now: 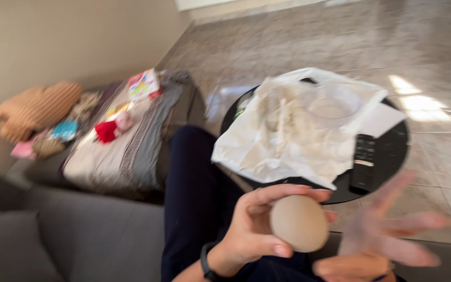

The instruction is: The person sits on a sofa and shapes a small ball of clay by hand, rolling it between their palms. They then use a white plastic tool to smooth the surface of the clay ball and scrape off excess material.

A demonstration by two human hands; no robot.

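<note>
My left hand (254, 230) holds a smooth beige ball of dough or clay (299, 222) between thumb and fingers, low in the view above my dark-trousered lap. A black band sits on that wrist. My right hand (387, 235) is blurred just right of the ball, fingers spread and holding nothing. Beyond them a round black table (392, 151) carries a crumpled white paper sheet (293, 130), a clear glass bowl (335, 102) resting on the paper, and a black remote control (364, 162).
A grey sofa (79, 235) runs along the left. A low bed or cushion with a striped blanket (126, 141) holds toys, a colourful box (143, 84) and a tan pillow (37, 107). The floor is pale tile (340, 36).
</note>
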